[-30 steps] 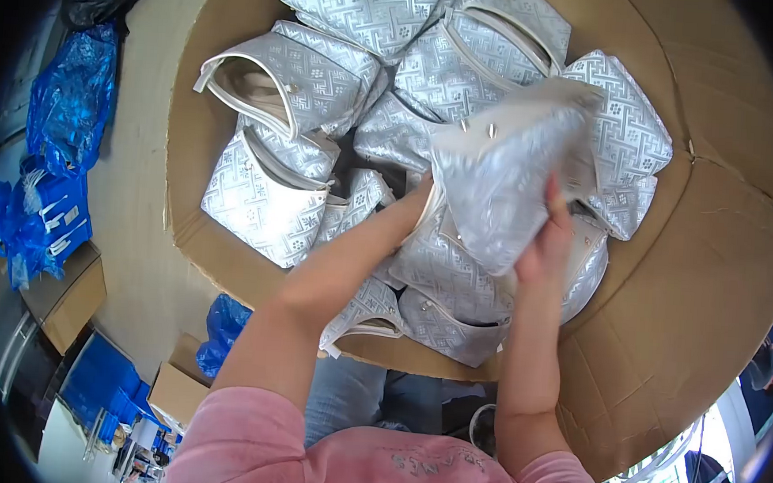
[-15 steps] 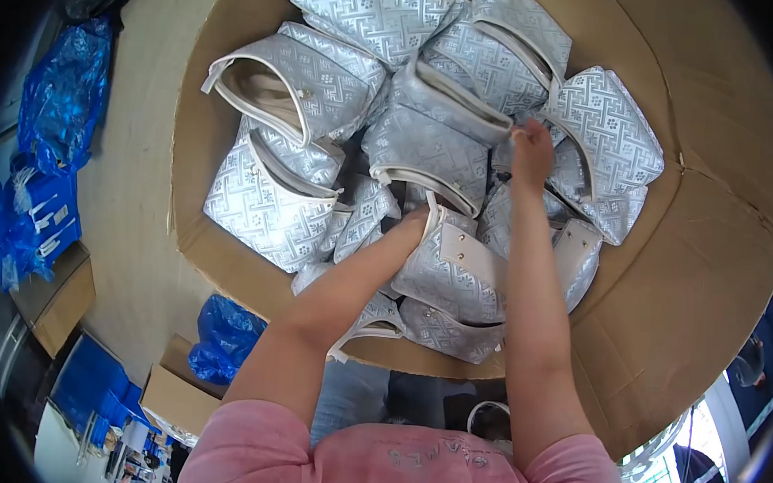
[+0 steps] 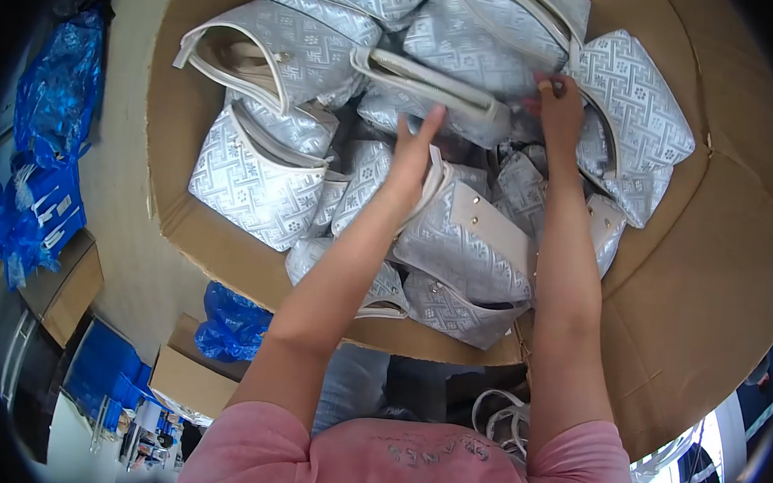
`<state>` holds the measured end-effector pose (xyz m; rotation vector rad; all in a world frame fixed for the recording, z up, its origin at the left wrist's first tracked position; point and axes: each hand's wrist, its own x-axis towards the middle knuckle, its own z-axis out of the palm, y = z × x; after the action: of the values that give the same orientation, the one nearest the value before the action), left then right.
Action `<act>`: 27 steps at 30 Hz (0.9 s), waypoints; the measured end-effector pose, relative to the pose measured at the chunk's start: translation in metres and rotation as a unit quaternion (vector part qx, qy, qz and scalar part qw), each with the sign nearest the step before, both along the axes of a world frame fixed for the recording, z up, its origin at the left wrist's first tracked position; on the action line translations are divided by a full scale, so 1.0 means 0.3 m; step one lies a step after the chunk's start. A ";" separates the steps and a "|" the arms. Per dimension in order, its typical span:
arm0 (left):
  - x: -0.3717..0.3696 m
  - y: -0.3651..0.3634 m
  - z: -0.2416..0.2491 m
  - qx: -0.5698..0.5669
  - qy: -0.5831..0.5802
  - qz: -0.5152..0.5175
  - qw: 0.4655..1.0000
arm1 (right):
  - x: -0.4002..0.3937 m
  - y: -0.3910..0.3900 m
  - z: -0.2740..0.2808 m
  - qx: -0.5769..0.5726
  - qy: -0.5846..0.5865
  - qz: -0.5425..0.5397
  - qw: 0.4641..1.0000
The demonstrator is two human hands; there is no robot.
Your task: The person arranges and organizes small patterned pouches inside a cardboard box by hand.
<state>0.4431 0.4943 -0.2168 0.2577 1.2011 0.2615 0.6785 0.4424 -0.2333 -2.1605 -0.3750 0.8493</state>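
Note:
My left hand (image 3: 414,159) is over the middle of the pile, its thumb and fingers spread. The fingertips are right at the lower side of a silver patterned handbag (image 3: 465,122) with a pale trimmed opening, which looks blurred. At that bag's right end is my right hand (image 3: 561,110), fingers apart and partly blurred, with a ring on one. Another handbag (image 3: 638,106) lies just right of it. Below my left hand, a handbag with a cream panel and gold studs (image 3: 470,247) lies on its side, its strap (image 3: 429,191) near my wrist.
A large cardboard box (image 3: 696,252) surrounds the pile of similar bags. One gaping handbag (image 3: 283,54) is at upper left. Outside the box are blue plastic bags (image 3: 233,321), a smaller carton (image 3: 188,375) and more blue plastic (image 3: 54,97) at far left.
My left hand has come up from between the bags, and its fingers now show spread. The middle handbags have shifted upward. My right hand has moved up and right. The camera view has shifted.

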 end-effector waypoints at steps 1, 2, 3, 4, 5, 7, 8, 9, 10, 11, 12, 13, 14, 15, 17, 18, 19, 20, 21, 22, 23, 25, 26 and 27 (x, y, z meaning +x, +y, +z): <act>0.009 0.044 0.042 0.010 -0.016 0.016 1.000 | -0.002 -0.013 -0.012 -0.004 0.000 -0.003 1.000; 0.010 0.069 0.058 0.018 -0.030 0.032 0.999 | -0.021 -0.021 -0.018 -0.070 -0.042 0.019 0.996; 0.010 0.088 0.046 0.012 -0.029 0.030 0.999 | -0.046 -0.027 -0.023 -0.136 -0.082 0.043 0.986; 0.017 0.126 0.024 -0.023 0.006 0.027 0.999 | -0.073 -0.021 -0.023 -0.197 -0.122 0.066 0.971; 0.027 0.160 0.004 -0.058 0.041 0.027 0.997 | -0.111 -0.003 0.036 -0.199 -0.121 0.065 0.970; 0.050 0.172 -0.008 -0.091 0.073 0.025 0.993 | -0.167 0.004 0.164 -0.175 0.361 -0.038 0.915; 0.061 0.165 -0.009 -0.104 0.050 0.015 0.993 | -0.183 -0.008 0.168 -0.175 0.359 -0.041 0.916; 0.064 0.153 -0.011 -0.117 0.030 0.005 0.993 | -0.208 -0.031 0.158 -0.106 0.338 -0.048 0.934; 0.063 0.151 -0.014 -0.129 0.011 -0.005 0.992 | -0.238 -0.053 0.137 -0.034 0.315 -0.054 0.947; 0.056 0.140 -0.053 -0.126 0.013 -0.007 0.992 | -0.263 -0.065 0.111 0.040 0.290 -0.058 0.954; 0.030 0.099 -0.139 -0.087 0.000 -0.036 0.996 | -0.290 -0.091 0.071 0.042 0.293 -0.061 0.953; -0.004 0.055 -0.217 -0.049 -0.013 -0.064 0.997 | -0.322 -0.119 0.033 0.020 0.158 0.040 0.986; -0.025 0.039 -0.250 -0.009 -0.028 -0.090 0.995 | -0.343 -0.140 -0.006 0.000 0.015 0.141 0.990; -0.031 0.046 -0.223 -0.008 -0.027 -0.091 0.995 | -0.354 -0.152 -0.028 -0.021 -0.131 0.237 0.963; -0.041 0.066 -0.144 -0.015 -0.004 -0.107 0.994 | -0.343 -0.143 -0.070 -0.018 -0.119 0.258 0.959; -0.051 0.062 -0.092 -0.021 0.008 -0.113 0.993 | -0.333 -0.147 -0.088 -0.021 -0.103 0.279 0.954; -0.055 0.061 -0.038 -0.027 0.020 -0.119 0.992 | -0.320 -0.149 -0.094 -0.024 -0.089 0.301 0.949; -0.052 0.065 0.009 -0.032 0.030 -0.127 0.991 | -0.298 -0.140 -0.049 -0.023 -0.091 0.302 0.949; -0.054 0.064 0.047 -0.040 0.042 -0.138 0.989 | -0.269 -0.146 0.008 -0.049 0.016 0.298 0.953; -0.054 0.070 0.064 -0.044 0.054 -0.146 0.987 | -0.244 -0.133 0.084 -0.072 0.122 0.292 0.946; -0.055 0.069 0.046 -0.042 0.054 -0.144 0.987 | -0.237 -0.127 0.139 -0.094 0.227 0.284 0.927; -0.054 0.046 -0.053 -0.026 0.066 -0.064 0.995 | -0.280 -0.144 0.208 -0.084 0.217 0.300 0.925; -0.040 0.041 -0.102 -0.019 0.070 -0.022 0.997 | -0.302 -0.153 0.238 -0.075 0.205 0.318 0.923; -0.005 0.058 -0.129 -0.019 0.067 -0.019 0.997 | -0.313 -0.161 0.260 -0.066 0.191 0.338 0.919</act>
<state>0.4417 0.5118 -0.2555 0.2673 1.3312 0.1894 0.5846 0.3942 -0.1551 -1.9187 -0.9062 1.6877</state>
